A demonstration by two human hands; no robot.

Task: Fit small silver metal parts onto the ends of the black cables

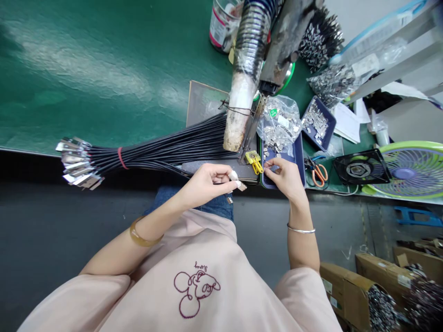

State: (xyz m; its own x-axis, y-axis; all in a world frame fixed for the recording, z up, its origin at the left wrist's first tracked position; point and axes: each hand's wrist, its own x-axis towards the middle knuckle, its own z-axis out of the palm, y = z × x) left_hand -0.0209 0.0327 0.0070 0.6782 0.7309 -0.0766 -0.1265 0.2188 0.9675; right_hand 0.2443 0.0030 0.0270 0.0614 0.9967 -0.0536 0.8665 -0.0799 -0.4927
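Note:
My left hand (216,180), with white covers on the fingertips, pinches a black cable near its metal connector (242,186). Another metal plug (229,200) hangs just below those fingers. My right hand (282,174) is over the front of a blue tray (299,161), thumb and forefinger pinched together; whatever is between them is too small to name. A bundle of black cables (166,142), tied with a red band (122,158), lies to the left on the bench, its metal ends fanned out. Between my hands sits a yellow clip (254,161).
A duct pipe (242,87) and a metal arm (282,46) come down over the work spot. A bag of metal parts (280,121) rests in the tray. Orange-handled pliers (319,175), a black fan (362,168) and a green basket (415,168) stand to the right.

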